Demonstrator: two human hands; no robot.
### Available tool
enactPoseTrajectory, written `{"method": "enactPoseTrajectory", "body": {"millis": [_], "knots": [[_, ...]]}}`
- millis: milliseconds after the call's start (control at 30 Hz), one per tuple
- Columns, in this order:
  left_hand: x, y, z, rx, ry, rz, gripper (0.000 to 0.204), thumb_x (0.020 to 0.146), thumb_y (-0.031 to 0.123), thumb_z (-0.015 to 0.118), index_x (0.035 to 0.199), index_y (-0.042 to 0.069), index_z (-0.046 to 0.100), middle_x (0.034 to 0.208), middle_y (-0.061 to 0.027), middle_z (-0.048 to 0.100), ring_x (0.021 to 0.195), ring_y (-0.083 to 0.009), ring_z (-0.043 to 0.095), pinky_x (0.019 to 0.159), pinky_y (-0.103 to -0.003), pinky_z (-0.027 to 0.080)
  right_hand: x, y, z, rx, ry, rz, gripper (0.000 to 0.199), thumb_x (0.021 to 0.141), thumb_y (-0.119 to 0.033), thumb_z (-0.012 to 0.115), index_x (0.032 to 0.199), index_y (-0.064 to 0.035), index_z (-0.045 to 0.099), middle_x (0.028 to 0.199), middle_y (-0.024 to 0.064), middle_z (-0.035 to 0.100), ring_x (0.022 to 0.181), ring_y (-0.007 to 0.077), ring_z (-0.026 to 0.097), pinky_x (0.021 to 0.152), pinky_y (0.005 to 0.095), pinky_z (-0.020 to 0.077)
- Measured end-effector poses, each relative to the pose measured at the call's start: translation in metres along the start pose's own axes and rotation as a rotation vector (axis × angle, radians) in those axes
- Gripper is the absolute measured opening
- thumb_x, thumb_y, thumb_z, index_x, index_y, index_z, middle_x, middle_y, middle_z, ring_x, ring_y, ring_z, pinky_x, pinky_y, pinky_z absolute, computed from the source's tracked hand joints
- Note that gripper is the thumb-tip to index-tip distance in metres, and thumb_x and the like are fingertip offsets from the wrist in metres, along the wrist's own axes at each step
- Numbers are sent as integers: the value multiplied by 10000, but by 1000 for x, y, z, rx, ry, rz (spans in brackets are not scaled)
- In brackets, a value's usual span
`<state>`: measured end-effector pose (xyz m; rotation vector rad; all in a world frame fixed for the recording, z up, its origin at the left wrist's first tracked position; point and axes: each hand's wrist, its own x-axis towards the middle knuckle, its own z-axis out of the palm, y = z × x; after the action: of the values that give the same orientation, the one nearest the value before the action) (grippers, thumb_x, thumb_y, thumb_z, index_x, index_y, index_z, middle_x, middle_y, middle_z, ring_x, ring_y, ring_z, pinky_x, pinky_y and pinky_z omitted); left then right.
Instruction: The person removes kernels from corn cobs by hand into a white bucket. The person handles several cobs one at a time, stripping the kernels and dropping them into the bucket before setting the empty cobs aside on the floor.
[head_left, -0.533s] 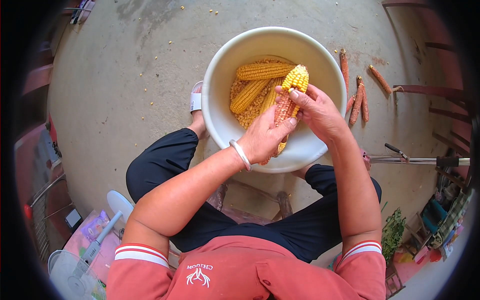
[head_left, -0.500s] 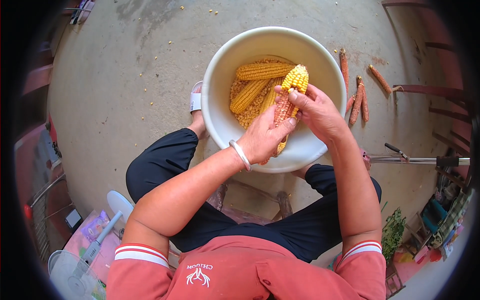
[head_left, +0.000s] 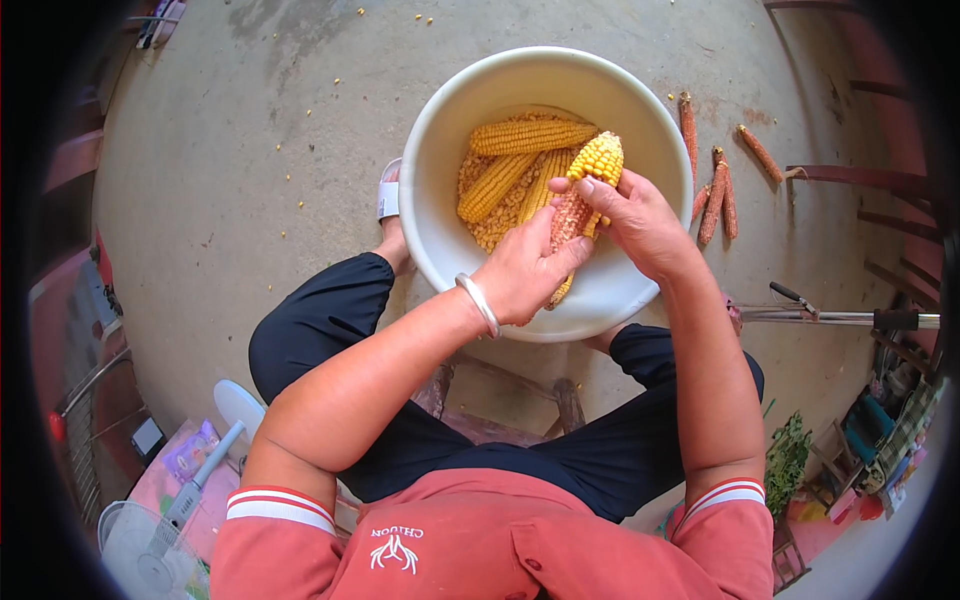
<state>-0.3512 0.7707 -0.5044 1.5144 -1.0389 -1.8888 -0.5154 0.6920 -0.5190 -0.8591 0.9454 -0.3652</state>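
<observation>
Floor (head_left: 220,210) surrounds a whitish tub (head_left: 620,290). Over it, the left hand (head_left: 525,268) clasps the lower part and the right hand (head_left: 640,225), thumb pressed close, grips the upper part of a half-stripped corn ear (head_left: 570,217), above fuller ears (head_left: 530,136) and loose kernels (head_left: 491,234).

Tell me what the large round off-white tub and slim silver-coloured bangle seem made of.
The large round off-white tub: probably plastic, smooth with a soft sheen, judging by its evenly curved wall and thick rounded rim. The slim silver-coloured bangle: likely polished metal, given its pale, bright surface, though which metal is unclear.
</observation>
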Motion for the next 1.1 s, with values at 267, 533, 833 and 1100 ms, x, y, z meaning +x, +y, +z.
{"method": "enactPoseTrajectory", "body": {"millis": [267,533,833,1100], "knots": [[5,-10,4,95,81,140,420,901,335,573,1101,-29,510,880,-235,633,856,-376,627,776,-438,476,3,-3,-1,296,54,47,368,973,-258,548,1236,-6,498,1165,116,649,1006,178,629,897,327,508],[4,-9,3,276,176,212,422,891,325,563,1054,-56,482,903,-310,624,885,-461,603,794,-522,462,4,4,2,58,41,4,361,947,-238,610,1219,-23,508,1131,99,650,988,164,626,875,330,514],[-2,2,5,556,238,136,412,888,311,567,1055,-52,465,837,-309,627,818,-472,611,768,-537,471,9,12,-2,209,105,46,366,974,-335,555,1194,-44,532,1140,99,653,1021,167,616,920,354,490],[3,-6,-2,414,184,216,393,885,305,581,1045,-38,474,885,-306,631,867,-453,617,796,-513,479,3,7,-11,-40,7,71,399,976,-352,543,1224,-40,515,1164,109,647,1044,183,618,929,363,487]]}}
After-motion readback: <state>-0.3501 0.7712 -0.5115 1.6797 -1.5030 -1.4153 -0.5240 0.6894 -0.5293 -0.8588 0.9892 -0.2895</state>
